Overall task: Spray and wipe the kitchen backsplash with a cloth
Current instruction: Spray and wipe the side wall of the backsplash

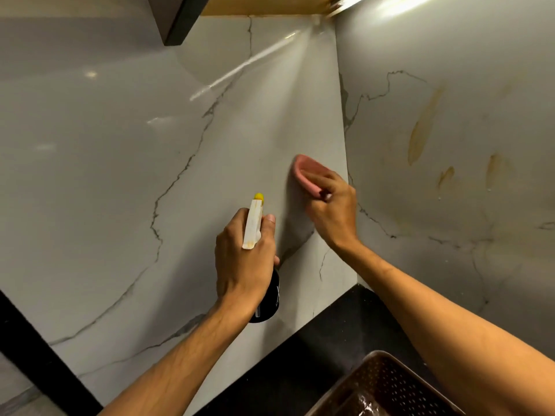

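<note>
Holding perforated basket (pixel 387 382), contents unclear.

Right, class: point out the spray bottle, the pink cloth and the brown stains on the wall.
spray bottle (pixel 253 226), head view, on its white trigger head above the left hand.
pink cloth (pixel 304 171), head view, on the fold showing beyond the right hand's fingers.
brown stains (pixel 422 132), head view, on the longest streak, right wall panel.

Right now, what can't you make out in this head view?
- Spray bottle: left hand covers most of it; label unreadable.
- Pink cloth: motion-blurred, part under right hand.
- Perforated basket: cut by bottom edge, contents unclear.
- Spray trigger: hidden, can't tell if squeezed.
</note>
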